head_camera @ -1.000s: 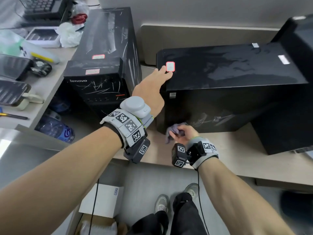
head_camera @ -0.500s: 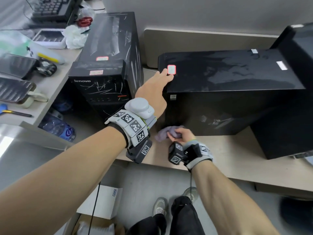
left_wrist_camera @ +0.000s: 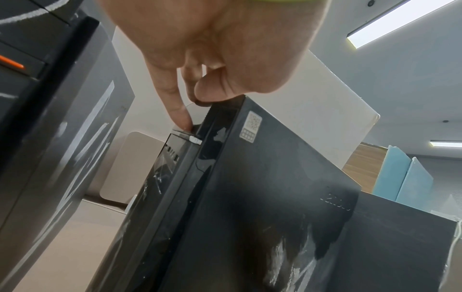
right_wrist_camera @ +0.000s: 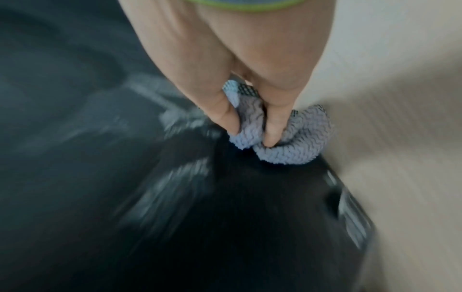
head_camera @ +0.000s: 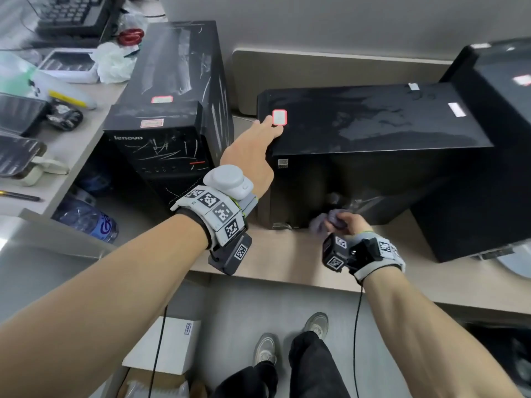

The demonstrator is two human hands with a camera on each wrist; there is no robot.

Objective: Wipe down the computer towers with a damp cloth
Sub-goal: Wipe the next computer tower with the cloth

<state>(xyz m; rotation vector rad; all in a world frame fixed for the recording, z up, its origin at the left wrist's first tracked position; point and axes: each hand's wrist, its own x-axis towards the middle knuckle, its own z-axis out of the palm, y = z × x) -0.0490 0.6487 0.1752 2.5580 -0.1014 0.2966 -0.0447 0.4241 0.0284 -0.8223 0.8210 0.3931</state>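
1. Nearest in the head view, the right hand [head_camera: 349, 225] is curling its fingers [right_wrist_camera: 226, 116] round a bunched lilac cloth [head_camera: 327, 221] with a waffle weave, pressing it against the lower front edge of the middle tower [head_camera: 373, 133], right where the case is meeting the shelf [head_camera: 287, 254].
2. The left hand [head_camera: 253, 153] is resting on the tower's top near corner with fingers lying straight (not gripping anything), its fingertips [left_wrist_camera: 181, 118] touching the case edge just beside a red-bordered sticker [head_camera: 279, 117].
3. That tower is lying on its side on the shelf; its black top is showing patchy damp streaks, and its near face is carrying a small code label [head_camera: 282, 163] and pale smears low down.
4. To the left, a second tower [head_camera: 169, 110] marked Lenovo is standing upright, its black panels showing white scratch-like marks and two red-edged labels.
5. At the right, a third dark tower [head_camera: 482, 168] is standing just beside the middle one.
6. The shelf is a pale wood-look board running along a grey wall, with a beige panel [head_camera: 330, 67] standing behind the towers.
7. Farther left, a desk [head_camera: 86, 116] is holding a keyboard [head_camera: 71, 12], a crumpled white bag [head_camera: 112, 63] and assorted clutter too small to name.
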